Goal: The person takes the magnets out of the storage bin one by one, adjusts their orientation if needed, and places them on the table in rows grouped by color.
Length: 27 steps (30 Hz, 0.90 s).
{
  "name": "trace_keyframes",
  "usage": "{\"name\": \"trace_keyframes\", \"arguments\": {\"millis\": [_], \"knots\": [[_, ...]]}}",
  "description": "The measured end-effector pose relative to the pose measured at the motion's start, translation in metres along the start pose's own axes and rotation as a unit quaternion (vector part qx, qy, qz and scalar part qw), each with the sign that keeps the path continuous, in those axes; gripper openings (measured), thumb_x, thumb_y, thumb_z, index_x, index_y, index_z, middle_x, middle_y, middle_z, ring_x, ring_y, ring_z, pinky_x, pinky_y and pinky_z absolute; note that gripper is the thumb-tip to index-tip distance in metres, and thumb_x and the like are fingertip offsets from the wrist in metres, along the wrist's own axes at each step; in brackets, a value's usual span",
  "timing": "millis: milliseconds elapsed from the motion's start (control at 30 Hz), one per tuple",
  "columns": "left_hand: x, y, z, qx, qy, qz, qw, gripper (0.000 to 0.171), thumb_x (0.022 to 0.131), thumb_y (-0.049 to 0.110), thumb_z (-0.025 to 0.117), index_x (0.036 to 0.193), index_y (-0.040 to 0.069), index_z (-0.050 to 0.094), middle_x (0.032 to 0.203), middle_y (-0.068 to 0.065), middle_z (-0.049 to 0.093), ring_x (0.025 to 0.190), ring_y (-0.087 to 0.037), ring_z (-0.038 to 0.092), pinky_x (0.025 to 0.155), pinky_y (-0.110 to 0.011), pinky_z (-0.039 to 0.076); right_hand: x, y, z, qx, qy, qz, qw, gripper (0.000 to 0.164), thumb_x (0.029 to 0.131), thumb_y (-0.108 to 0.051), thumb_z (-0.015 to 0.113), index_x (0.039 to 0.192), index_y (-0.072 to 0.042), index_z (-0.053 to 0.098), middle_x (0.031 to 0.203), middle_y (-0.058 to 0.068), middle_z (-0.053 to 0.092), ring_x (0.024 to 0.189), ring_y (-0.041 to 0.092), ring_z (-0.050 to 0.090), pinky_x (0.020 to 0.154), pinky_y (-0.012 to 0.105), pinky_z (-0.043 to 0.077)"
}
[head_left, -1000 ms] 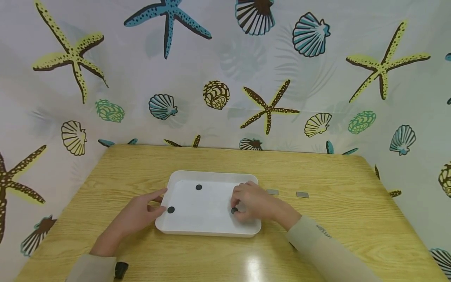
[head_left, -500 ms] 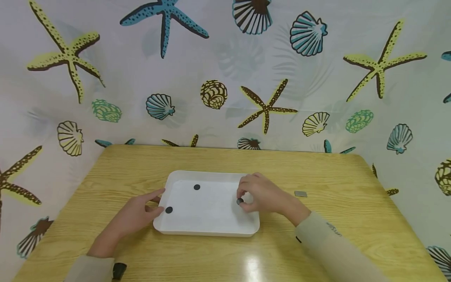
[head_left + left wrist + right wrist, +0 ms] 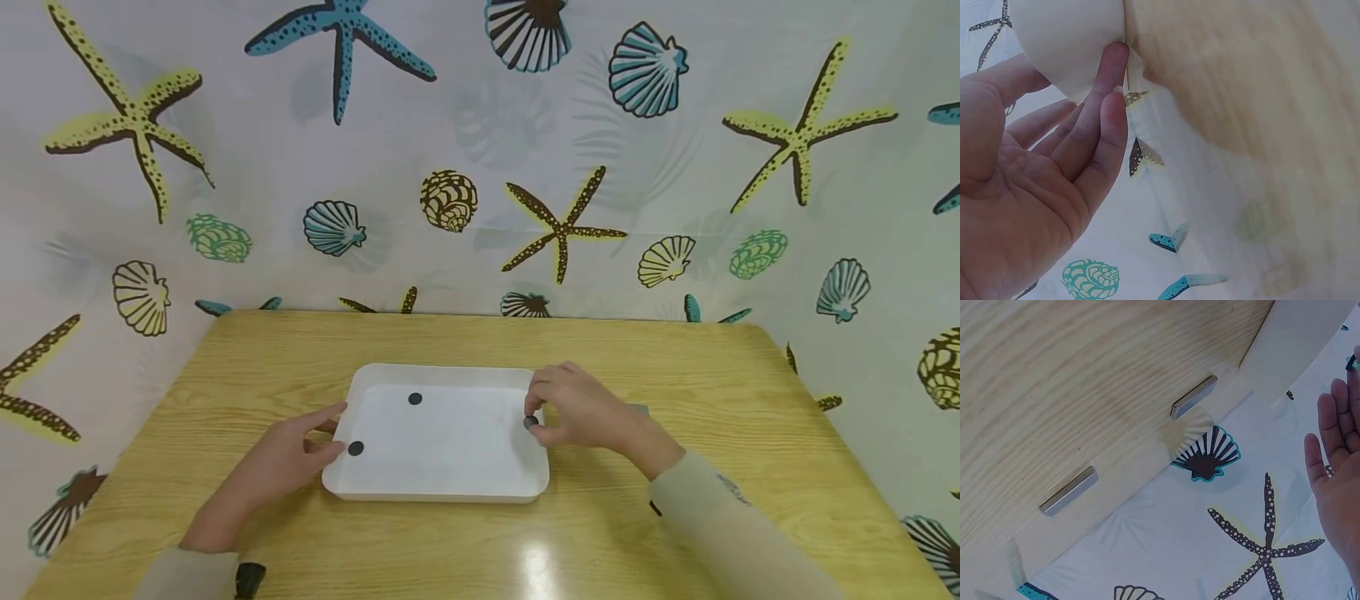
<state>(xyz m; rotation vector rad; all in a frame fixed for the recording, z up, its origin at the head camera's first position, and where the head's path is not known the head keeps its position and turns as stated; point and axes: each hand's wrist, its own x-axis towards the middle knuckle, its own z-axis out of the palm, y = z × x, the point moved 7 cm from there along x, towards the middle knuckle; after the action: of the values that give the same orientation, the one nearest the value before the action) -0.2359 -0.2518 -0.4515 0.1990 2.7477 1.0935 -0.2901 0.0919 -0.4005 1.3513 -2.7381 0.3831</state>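
A shallow white tray (image 3: 442, 492) lies on the table, with two small black discs (image 3: 415, 399) (image 3: 356, 448) on its floor toward the left. My right hand (image 3: 577, 408) pinches a third black disc (image 3: 531, 422) between thumb and fingertips at the tray's right side. My left hand (image 3: 281, 458) touches the tray's left end, thumb and index finger spread apart along the rim. In the left wrist view the extended fingers of the left hand (image 3: 1041, 169) lie against the tray's outer wall (image 3: 1079, 44). The right hand (image 3: 1338, 469) shows only at the edge of its wrist view, its pinch hidden there.
In the right wrist view, two slim grey metal bars (image 3: 1194, 397) (image 3: 1069, 491) lie on the wooden table (image 3: 1085, 381) beside the tray's wall (image 3: 1297, 344). A patterned cloth (image 3: 420, 275) with starfish and shells hangs behind the table.
My right hand has moved right and away from me across the tray, carrying the pinched disc, and now hides one bar in the head view. The left hand stays at the tray's left end.
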Motion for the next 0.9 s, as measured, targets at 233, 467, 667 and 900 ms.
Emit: {"name": "trace_keyframes", "arguments": {"millis": [233,467,667,900], "knots": [[0.000,0.001,0.000,-0.001,-0.003,0.000,1.0000,0.063,0.100,0.016,0.067,0.155,0.001,0.043,0.134,-0.030,0.064,0.103,-0.031,0.073,0.072,-0.026,0.055,-0.012,0.006,-0.004,0.004,0.016,0.002,1.000,0.008,0.086,-0.022,0.079,0.089,-0.018,0.072,0.094,-0.004,0.068,0.092,0.014,0.062,0.098,0.038,0.046],[-0.001,0.003,-0.002,0.001,-0.006,0.004,1.0000,0.063,0.101,0.017,0.066,0.156,-0.001,0.041,0.136,-0.031,0.062,0.104,-0.033,0.073,0.072,-0.028,0.055,-0.026,0.017,-0.003,-0.008,0.018,0.016,1.000,0.007,0.086,-0.022,0.078,0.089,-0.021,0.072,0.093,-0.004,0.069,0.090,0.011,0.060,0.098,0.041,0.047],[-0.001,0.003,-0.002,0.006,0.000,0.009,0.9999,0.062,0.100,0.016,0.066,0.155,-0.001,0.042,0.135,-0.032,0.062,0.102,-0.031,0.073,0.070,-0.026,0.055,-0.036,0.026,-0.001,-0.004,0.017,0.035,0.999,0.008,0.087,-0.021,0.078,0.088,-0.021,0.071,0.095,-0.006,0.069,0.091,0.011,0.062,0.098,0.041,0.047],[-0.001,0.005,-0.003,0.004,-0.001,0.015,0.9999,0.063,0.100,0.016,0.067,0.155,-0.002,0.042,0.133,-0.032,0.063,0.102,-0.032,0.073,0.069,-0.026,0.054,-0.046,0.032,-0.001,-0.016,0.034,0.031,0.999,0.010,0.085,-0.020,0.081,0.087,-0.020,0.071,0.092,-0.005,0.068,0.090,0.012,0.063,0.093,0.041,0.049]]}}
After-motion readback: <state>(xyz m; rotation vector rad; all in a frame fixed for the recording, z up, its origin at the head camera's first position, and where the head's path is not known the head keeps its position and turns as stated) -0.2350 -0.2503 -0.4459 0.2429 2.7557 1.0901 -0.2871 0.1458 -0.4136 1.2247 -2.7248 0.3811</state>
